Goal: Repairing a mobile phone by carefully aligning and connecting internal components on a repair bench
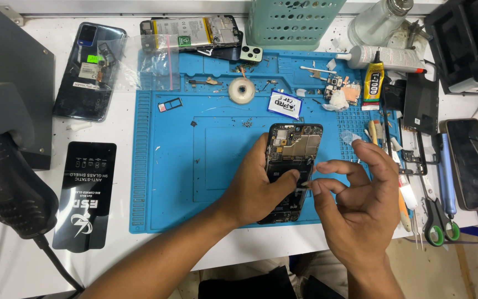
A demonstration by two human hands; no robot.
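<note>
An opened phone [293,145] with its back cover off lies on the blue work mat [167,182], its circuit board and dark inner frame exposed. My left hand [261,185] grips the phone's left side, thumb resting across its middle. My right hand [355,194] hovers at the phone's right edge, thumb and forefinger pinched on a tiny pale piece [307,183], the other fingers spread. What the piece is I cannot tell.
On the mat's top lie a tape roll [242,89], small parts and a glue tube [373,82]. Scissors [435,213], tweezers and a dark phone [471,163] sit right. A black glass-shield sleeve [86,194], another phone [91,69] and a black tool [6,160] are left. A green basket [291,21] stands behind.
</note>
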